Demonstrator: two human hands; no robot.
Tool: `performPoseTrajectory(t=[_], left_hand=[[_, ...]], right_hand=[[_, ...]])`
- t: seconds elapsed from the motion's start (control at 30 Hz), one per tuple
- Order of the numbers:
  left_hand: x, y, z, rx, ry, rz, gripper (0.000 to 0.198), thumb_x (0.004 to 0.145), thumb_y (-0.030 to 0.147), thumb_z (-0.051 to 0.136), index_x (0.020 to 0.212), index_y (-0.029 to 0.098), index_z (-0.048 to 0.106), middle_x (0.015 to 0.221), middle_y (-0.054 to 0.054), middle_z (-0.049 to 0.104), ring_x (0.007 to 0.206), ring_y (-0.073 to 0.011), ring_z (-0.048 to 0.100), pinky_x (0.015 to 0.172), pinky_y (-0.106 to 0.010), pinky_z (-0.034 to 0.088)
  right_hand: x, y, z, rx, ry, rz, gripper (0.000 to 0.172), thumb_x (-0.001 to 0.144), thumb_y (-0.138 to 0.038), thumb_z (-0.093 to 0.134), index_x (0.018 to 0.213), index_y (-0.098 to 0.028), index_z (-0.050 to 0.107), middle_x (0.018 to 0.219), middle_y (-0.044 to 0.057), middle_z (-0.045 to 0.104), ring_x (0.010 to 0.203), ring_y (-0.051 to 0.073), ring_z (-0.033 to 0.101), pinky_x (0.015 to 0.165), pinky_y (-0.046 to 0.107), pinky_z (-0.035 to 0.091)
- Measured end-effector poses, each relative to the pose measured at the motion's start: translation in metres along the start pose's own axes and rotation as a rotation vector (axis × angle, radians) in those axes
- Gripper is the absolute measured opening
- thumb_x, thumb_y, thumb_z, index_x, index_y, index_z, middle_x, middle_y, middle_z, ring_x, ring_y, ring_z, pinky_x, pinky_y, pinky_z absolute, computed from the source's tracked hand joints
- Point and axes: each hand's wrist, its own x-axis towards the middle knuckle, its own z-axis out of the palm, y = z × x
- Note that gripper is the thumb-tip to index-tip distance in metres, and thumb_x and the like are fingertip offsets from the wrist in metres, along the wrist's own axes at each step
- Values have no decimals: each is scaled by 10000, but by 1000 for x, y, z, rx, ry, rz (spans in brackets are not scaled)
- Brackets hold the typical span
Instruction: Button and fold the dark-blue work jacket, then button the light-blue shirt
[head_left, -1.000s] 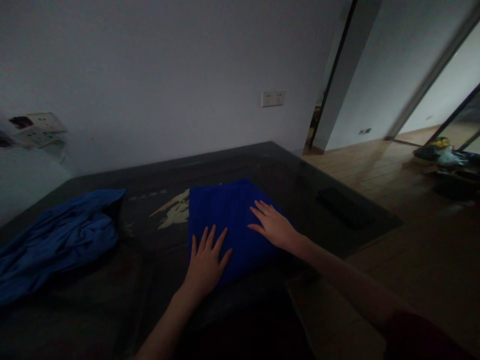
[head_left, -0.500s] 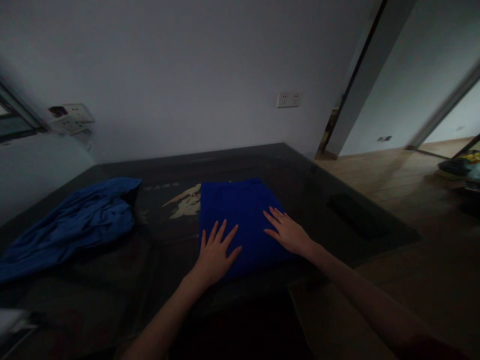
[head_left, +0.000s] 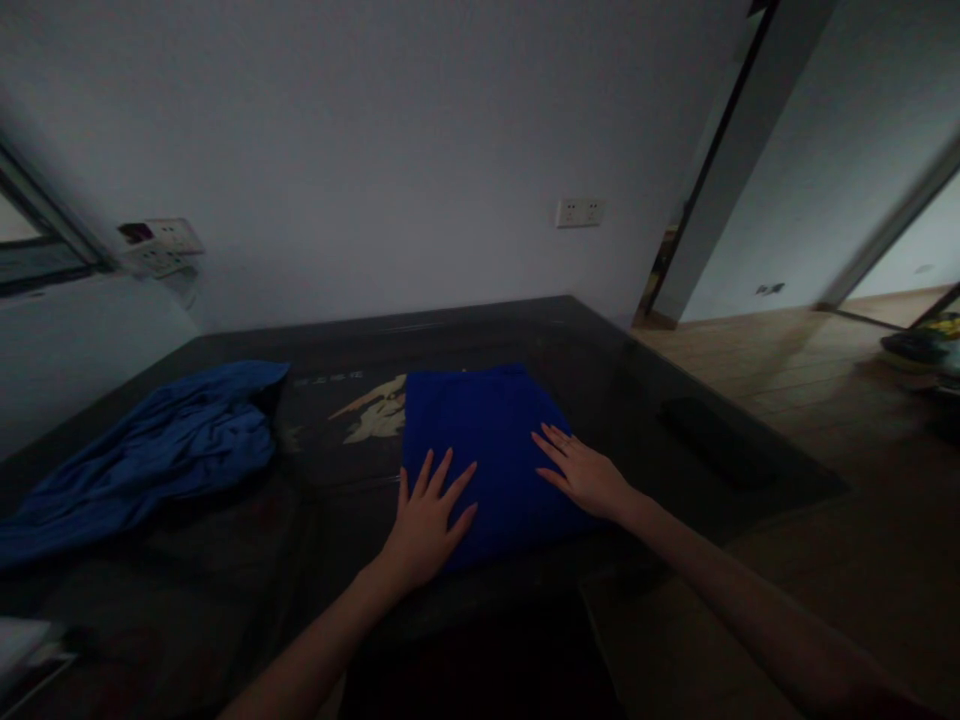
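A bright blue cloth (head_left: 480, 420), folded into a flat rectangle, lies on the dark table (head_left: 600, 370). My left hand (head_left: 427, 520) rests on its near left part with fingers spread. On its right edge lies my right hand (head_left: 585, 470), palm down and fingers stretched out. Neither hand grips the fabric. To the left, a crumpled darker blue garment (head_left: 165, 450) is spread loosely over the tabletop. The dim light hides what kind of garment the folded cloth is.
A flat black object (head_left: 712, 440) lies at the table's right side. A pale bird-like design (head_left: 379, 415) marks the tabletop beside the cloth. A white object (head_left: 26, 645) sits at the lower left. Behind the table is a wall with a socket (head_left: 580, 212).
The view has tilted slightly, so everything sits a little lower in the picture. Both hands stay flat on the folded cloth, with hardly any shift.
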Motion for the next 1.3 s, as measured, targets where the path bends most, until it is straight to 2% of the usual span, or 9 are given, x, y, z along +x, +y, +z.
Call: performPoseTrajectory(t=[0.13, 0.4, 0.53, 0.6, 0.67, 0.73, 0.87, 1.03, 1.3], left_hand=[[-5, -13, 0, -46, -25, 66, 521, 951, 493, 312, 1454, 409, 205, 1558, -21, 197, 1429, -294, 142, 1093, -622, 191], [-6, -11, -1, -63, -11, 56, 512, 954, 480, 310, 1452, 400, 225, 1555, -24, 210, 1431, -283, 139, 1101, -615, 165], [0, -16, -13, -87, -93, 53, 525, 932, 535, 332, 1436, 397, 281, 1541, -26, 251, 1419, -284, 194, 1095, -603, 202], [5, -13, -25, -90, -123, 11, 545, 908, 571, 363, 1415, 370, 349, 1516, -42, 314, 1400, -286, 251, 1096, -589, 218], [11, -4, -34, -80, -92, -11, 582, 886, 589, 395, 1404, 324, 385, 1496, -63, 353, 1383, -286, 289, 1104, -570, 219], [14, 9, -38, -77, -57, 44, 667, 864, 616, 411, 1432, 273, 345, 1506, -80, 331, 1387, -286, 277, 1119, -553, 206], [13, 29, -25, -73, -101, 167, 823, 829, 651, 434, 1472, 172, 251, 1536, -116, 236, 1420, -310, 176, 1138, -566, 153], [9, 28, -4, -48, -97, 173, 841, 825, 669, 404, 1484, 181, 214, 1551, -108, 178, 1431, -320, 109, 1139, -582, 122], [9, 27, 3, -54, -52, 168, 834, 818, 659, 426, 1483, 198, 226, 1552, -102, 181, 1433, -317, 102, 1145, -577, 94]], right_hand=[[-1, 4, 0, 59, 1, -19, 661, 933, -600, 267, 1460, -205, 306, 1513, 101, 286, 1392, 227, 262, 1131, 446, 266], [-4, 3, -2, 115, 11, -7, 633, 934, -589, 291, 1450, -226, 330, 1508, 82, 305, 1390, 219, 270, 1138, 450, 255], [1, 3, -15, 88, -51, 6, 674, 912, -615, 328, 1421, -178, 391, 1492, 123, 326, 1378, 248, 295, 1129, 452, 271], [6, -6, -29, 58, -60, 7, 707, 897, -636, 336, 1391, -142, 438, 1482, 150, 334, 1377, 266, 292, 1133, 462, 253], [12, -24, -40, 52, -20, -9, 727, 895, -645, 319, 1395, -129, 431, 1488, 152, 320, 1391, 265, 257, 1144, 469, 219], [16, -45, -43, 81, 4, -63, 733, 898, -646, 305, 1425, -142, 378, 1500, 134, 301, 1402, 252, 231, 1147, 467, 208], [15, -67, -28, 142, -102, -161, 727, 882, -661, 330, 1448, -205, 330, 1509, 101, 288, 1401, 269, 230, 1128, 522, 216], [6, -52, -9, 158, -113, -192, 692, 893, -649, 316, 1475, -286, 221, 1543, 48, 201, 1417, 273, 175, 1120, 582, 164], [6, -53, -6, 163, -82, -196, 646, 918, -612, 300, 1477, -300, 214, 1542, 38, 216, 1420, 251, 172, 1133, 557, 144]])
